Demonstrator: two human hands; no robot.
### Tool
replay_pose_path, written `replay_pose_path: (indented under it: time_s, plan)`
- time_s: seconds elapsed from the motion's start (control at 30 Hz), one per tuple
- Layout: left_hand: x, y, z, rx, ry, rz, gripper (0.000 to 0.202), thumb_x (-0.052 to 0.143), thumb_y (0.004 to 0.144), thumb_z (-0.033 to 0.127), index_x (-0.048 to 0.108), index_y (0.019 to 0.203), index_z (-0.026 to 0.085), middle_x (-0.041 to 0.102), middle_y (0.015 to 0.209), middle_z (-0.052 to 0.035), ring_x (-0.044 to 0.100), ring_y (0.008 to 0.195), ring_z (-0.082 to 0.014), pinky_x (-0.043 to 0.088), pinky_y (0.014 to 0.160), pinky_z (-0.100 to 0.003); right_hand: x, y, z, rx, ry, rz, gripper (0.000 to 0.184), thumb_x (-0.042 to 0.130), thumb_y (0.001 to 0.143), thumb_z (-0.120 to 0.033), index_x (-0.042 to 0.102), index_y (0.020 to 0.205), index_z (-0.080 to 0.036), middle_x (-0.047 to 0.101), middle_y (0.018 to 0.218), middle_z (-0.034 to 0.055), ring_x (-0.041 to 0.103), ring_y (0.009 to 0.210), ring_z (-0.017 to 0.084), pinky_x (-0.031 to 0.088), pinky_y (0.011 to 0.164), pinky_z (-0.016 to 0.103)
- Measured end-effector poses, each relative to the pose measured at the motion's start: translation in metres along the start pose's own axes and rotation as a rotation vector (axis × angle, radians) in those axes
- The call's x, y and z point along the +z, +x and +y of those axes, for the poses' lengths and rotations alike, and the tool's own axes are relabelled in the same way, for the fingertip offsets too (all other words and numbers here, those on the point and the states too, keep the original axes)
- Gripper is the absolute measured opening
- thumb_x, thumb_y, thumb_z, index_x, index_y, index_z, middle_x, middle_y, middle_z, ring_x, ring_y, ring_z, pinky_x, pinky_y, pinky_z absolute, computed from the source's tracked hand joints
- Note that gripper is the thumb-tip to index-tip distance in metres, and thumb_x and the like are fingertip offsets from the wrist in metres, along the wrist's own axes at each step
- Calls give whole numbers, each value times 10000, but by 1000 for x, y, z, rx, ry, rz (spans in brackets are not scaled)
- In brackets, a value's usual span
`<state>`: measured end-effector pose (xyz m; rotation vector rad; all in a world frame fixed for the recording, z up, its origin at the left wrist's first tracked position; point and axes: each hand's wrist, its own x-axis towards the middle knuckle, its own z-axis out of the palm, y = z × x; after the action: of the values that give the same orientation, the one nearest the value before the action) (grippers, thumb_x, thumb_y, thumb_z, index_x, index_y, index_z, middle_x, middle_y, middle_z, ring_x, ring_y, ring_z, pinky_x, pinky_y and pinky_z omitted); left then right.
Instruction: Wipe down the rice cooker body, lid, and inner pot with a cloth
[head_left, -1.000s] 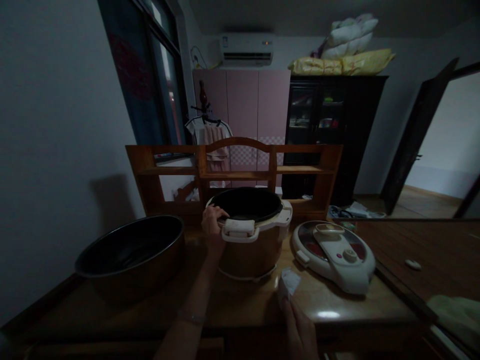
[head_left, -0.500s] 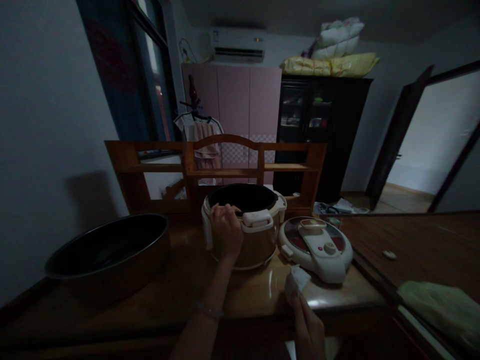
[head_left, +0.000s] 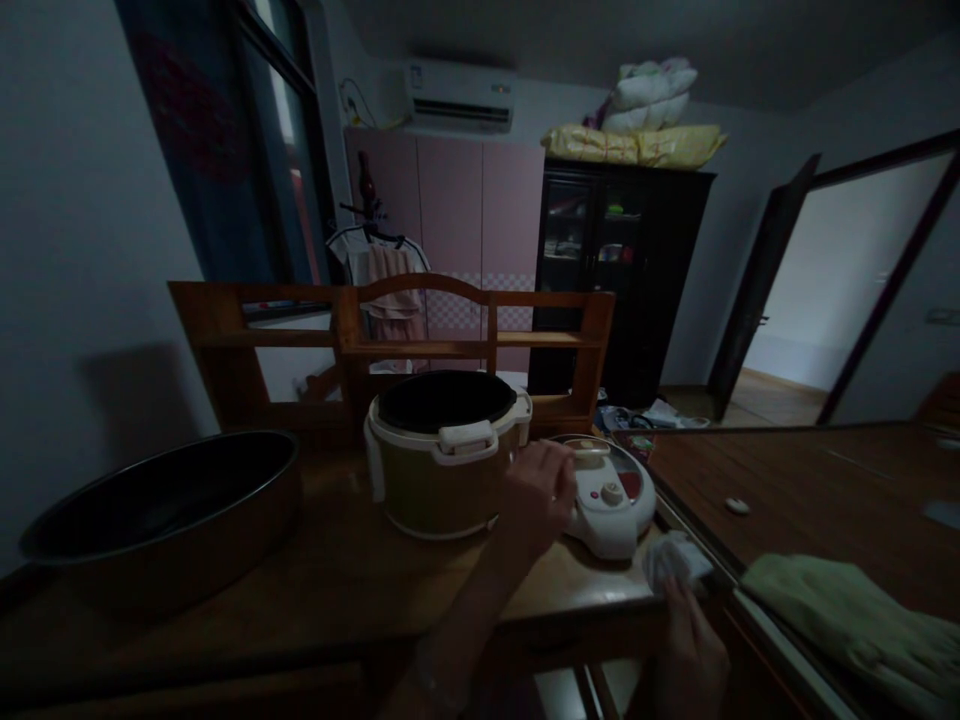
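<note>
Pot released, left fingers now near lid, grip unclear; right fingers pinch cloth.

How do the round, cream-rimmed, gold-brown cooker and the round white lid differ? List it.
The round, cream-rimmed, gold-brown cooker is tall and deep; the round white lid is low and flattish.
The cooker stands open, showing its black interior; the lid lies top up, showing a knob and red button.
Both are round and rest on the brown wooden table.
</note>
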<state>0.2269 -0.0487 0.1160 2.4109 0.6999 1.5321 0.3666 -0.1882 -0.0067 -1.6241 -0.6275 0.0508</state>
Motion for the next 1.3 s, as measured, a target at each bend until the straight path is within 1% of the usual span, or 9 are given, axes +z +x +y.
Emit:
replay_pose_path:
  time_s: [0.07,0.2,0.3,0.43,0.6,0.7,0.93,1.13,1.3]
  plan:
    - [46,13,-11,-52,21,-210,287,473,958,296,557,1232,286,587,1226,-66,526,1178,-248,393,1068,-409,-6,6,3,47,-16,1,701,404,906,-619,609,1314,-87,635,1299,165,551,1252,337,435,1011,425]
    - [110,33,-57,-114,-2,-287,459,685,835,332,567,1274,270,517,1351,-83,470,1265,-296,369,1096,-463,-12,13,13,111,-106,2,729,371,890,-661,668,1234,-90,655,1257,193,573,1215,375,456,964,458]
    - [134,41,-87,-138,-70,-329,498,721,812,358,587,1283,269,548,1326,-76,501,1235,-270,404,1071,-427,-11,20,18,8,-184,-41,718,340,891,-670,690,1202,-125,653,1268,178,597,1188,365,475,935,438]
    - [153,50,-106,-148,-177,-371,496,741,793,293,620,1273,271,608,1255,-51,539,1186,-221,424,1043,-353,-3,25,14,-60,-228,-52,701,349,890,-662,701,1182,-131,667,1242,185,614,1169,343,485,920,402]
    - [163,55,-115,-186,-237,-380,503,759,763,261,652,1254,265,648,1124,-49,593,1046,-208,473,963,-334,3,23,2,-129,-264,-25,688,331,894,-657,699,1198,-161,736,1080,166,685,1000,318,524,766,358]
    - [163,53,-117,-199,-252,-359,520,765,756,268,652,1263,249,625,1131,-64,588,1045,-209,470,963,-321,0,22,-1,-186,-290,-28,714,325,882,-679,723,1151,-150,739,1053,174,683,996,327,526,763,368]
    - [144,40,-117,-203,-264,-372,530,786,738,307,659,1252,303,599,1059,-38,602,988,-195,474,939,-299,-9,24,13,-151,-360,-12,667,347,865,-681,730,1123,-200,754,1001,145,692,958,324,531,739,360]
    - [130,33,-107,-161,-280,-416,540,796,728,289,659,1250,311,609,1078,-31,606,981,-185,477,924,-286,-8,23,21,-165,-378,-50,678,329,871,-680,742,1078,-184,718,1138,157,672,1049,319,528,817,368]
    - [125,36,-103,-155,-278,-439,513,787,733,292,674,1234,286,621,1101,-46,605,991,-201,477,930,-311,-6,17,27,-143,-433,-54,667,354,905,-637,699,1192,-144,732,1093,172,700,988,329,550,727,358]
